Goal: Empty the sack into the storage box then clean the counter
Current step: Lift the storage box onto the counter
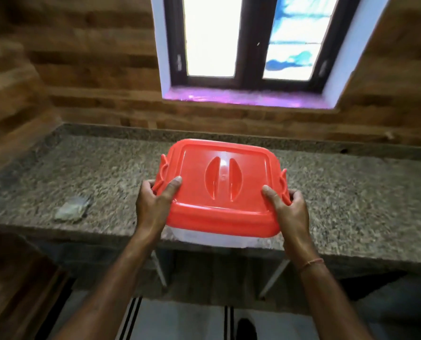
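Note:
A storage box [219, 238] with a clear body and a red lid [219, 182] is held over the front edge of the granite counter [339, 192]. My left hand [155, 202] grips its left side at the red latch, thumb on the lid. On the opposite side my right hand [288, 209] clasps the right latch the same way. The lid is on and the box tilts toward me. A crumpled clear plastic sack [73, 208] lies flat on the counter to the left, apart from both hands.
A wood-panelled wall [94, 82] runs behind and to the left of the counter. A window [248, 40] with a purple sill sits above it. Below the counter edge are metal legs [274, 278] and a tiled floor; a shoe tip [246, 327] shows at the bottom.

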